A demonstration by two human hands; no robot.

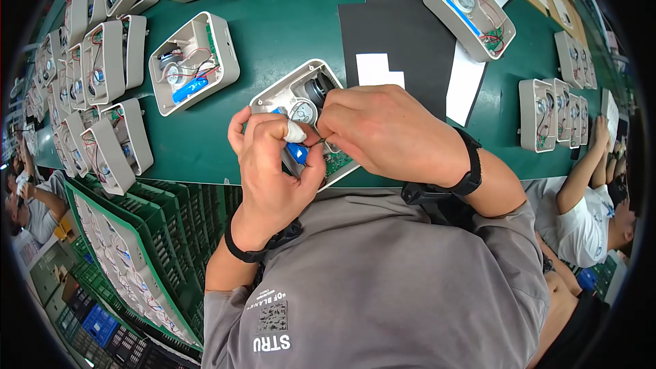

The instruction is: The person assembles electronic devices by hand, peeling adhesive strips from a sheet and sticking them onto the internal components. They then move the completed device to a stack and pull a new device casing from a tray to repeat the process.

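Note:
An open light-grey plastic housing (316, 67) sits at the table's near edge, under both my hands. My left hand (273, 157) is over its left part, one finger wrapped in white, with thumb and fingers pinched on a thin dark wire (322, 141). From the right, my right hand (383, 126) closes its thumb and forefinger on the same wire. Below the left fingers shows a blue cylindrical battery (298, 154). A round silver part (303, 112), a black speaker (318, 89) and a green circuit board (336, 162) lie inside the housing. My fingers hide the wire ends.
Similar housings stand about: one at left (195, 61), one at upper right (470, 14), stacks at far left (102, 65) and a row at right (547, 113). White paper pieces (376, 72) lie on a black mat (403, 31). Green crates (164, 225) stand lower left. People sit on both sides.

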